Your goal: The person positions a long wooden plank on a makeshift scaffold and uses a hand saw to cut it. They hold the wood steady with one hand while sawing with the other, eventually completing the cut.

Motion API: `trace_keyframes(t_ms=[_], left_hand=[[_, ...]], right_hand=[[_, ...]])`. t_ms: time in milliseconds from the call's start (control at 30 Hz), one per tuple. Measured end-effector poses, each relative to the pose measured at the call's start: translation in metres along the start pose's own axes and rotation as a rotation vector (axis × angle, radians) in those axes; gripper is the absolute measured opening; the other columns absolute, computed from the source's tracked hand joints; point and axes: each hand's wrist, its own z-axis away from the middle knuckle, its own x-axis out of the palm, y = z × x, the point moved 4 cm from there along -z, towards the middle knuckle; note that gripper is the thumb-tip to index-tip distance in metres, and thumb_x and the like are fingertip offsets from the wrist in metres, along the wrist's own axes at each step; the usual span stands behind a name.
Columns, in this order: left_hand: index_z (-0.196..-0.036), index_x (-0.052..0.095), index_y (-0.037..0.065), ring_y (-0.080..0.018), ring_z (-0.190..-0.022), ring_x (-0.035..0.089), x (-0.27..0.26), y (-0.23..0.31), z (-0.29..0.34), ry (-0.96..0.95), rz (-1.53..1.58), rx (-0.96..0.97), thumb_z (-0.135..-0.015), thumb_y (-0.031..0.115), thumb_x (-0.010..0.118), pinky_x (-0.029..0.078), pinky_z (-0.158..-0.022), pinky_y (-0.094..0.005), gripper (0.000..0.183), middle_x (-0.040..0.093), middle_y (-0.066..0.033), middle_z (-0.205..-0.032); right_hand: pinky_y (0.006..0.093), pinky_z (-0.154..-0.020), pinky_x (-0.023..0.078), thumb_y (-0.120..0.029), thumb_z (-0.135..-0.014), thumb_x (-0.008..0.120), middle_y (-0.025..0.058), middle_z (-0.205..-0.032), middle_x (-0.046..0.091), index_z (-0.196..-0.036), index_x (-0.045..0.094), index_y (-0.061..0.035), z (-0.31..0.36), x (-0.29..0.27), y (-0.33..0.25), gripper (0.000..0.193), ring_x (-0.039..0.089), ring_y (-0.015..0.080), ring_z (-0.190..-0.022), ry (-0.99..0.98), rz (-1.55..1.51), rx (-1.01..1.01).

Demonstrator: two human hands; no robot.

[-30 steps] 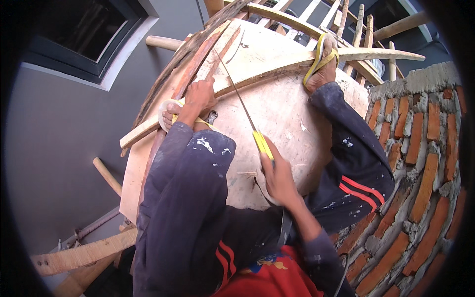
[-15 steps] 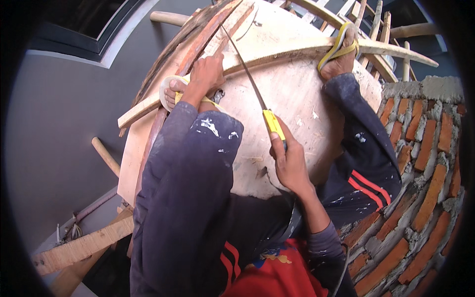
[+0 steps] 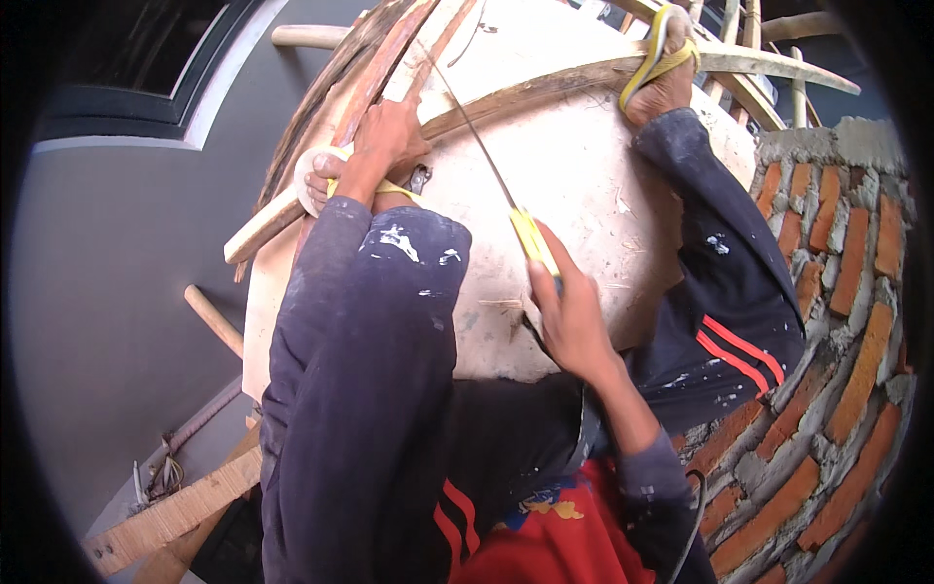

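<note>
The right hand [image 3: 574,316] was closed around a yellow-handled saw [image 3: 529,237] at the middle of the scene, its blade [image 3: 489,167] running far and left. The left hand [image 3: 389,136] lay over the near end of a wooden strip [image 3: 443,34] on the far left; its fingers' undersides were hidden, so I could not tell whether they were wrapped tight or only pressing. The blade's far end crossed that strip, though whether the teeth bit into it was too small to tell.

The saw looked light, with a long, narrow blade that would likely flex if pushed askew; the place to take hold was the handle, clear of the blade. The strip seemed stiff and hardly fragile, probably rough enough not to slip, and best held at its near end, away from the blade.

Counted, there was one saw and one strip under the left hand. One curved plank [image 3: 545,86] lay across one pale board [image 3: 584,195], with two sandalled feet on it: the left foot [image 3: 321,180] near its left end, beside the left hand, and the right foot [image 3: 664,95] toward its right end. Two round poles [image 3: 309,37] stood out at the left, one far and one nearer. One brick wall [image 3: 851,253] rose at the right, and one dark-framed window [image 3: 185,88] showed far left.
</note>
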Motion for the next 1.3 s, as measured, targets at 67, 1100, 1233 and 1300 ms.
trace_keyframes(t_ms=[67, 1100, 1233, 1300], left_hand=[[-0.116, 0.061, 0.003, -0.0437, -0.094, 0.066, -0.012, -0.002, 0.012, -0.013, -0.021, -0.04, -0.068, 0.019, 0.074, 0.053, -0.085, -0.0487, 0.053, 0.067, -0.0289, -0.096], [-0.119, 0.058, -0.003, -0.0417, -0.088, 0.067, -0.003, 0.004, 0.003, 0.013, -0.003, 0.001, -0.067, 0.023, 0.076, 0.053, -0.082, -0.0474, 0.06, 0.068, -0.0273, -0.09], [-0.115, 0.06, 0.0, -0.0428, -0.091, 0.066, -0.01, 0.005, 0.01, 0.028, 0.011, -0.044, -0.068, 0.014, 0.076, 0.054, -0.082, -0.0482, 0.052, 0.068, -0.0278, -0.092], [-0.113, 0.061, -0.001, -0.0416, -0.093, 0.067, -0.01, -0.001, 0.015, -0.012, 0.028, -0.066, -0.067, 0.015, 0.078, 0.054, -0.083, -0.0471, 0.051, 0.068, -0.0273, -0.092]], right_hand=[[0.0276, -0.059, 0.043, -0.02, -0.101, 0.044, 0.0075, -0.069, 0.053, -0.141, 0.043, -0.0013, 0.029, -0.004, 0.005, 0.044, 0.048, 0.0112, -0.058, -0.019, -0.058, 0.011], [0.0259, -0.056, 0.04, -0.018, -0.102, 0.041, 0.0018, -0.068, 0.048, -0.147, 0.036, -0.0046, -0.008, 0.007, -0.007, 0.047, 0.043, 0.0084, -0.058, -0.028, -0.012, 0.036], [0.0247, -0.056, 0.04, -0.02, -0.102, 0.042, 0.0021, -0.073, 0.051, -0.147, 0.035, -0.004, -0.01, -0.004, -0.005, 0.048, 0.045, 0.0078, -0.061, 0.019, -0.162, 0.017], [0.0241, -0.057, 0.039, -0.02, -0.102, 0.041, 0.0021, -0.076, 0.053, -0.146, 0.037, -0.0036, 0.026, -0.011, -0.007, 0.047, 0.045, 0.0069, -0.062, -0.002, -0.136, 0.035]])
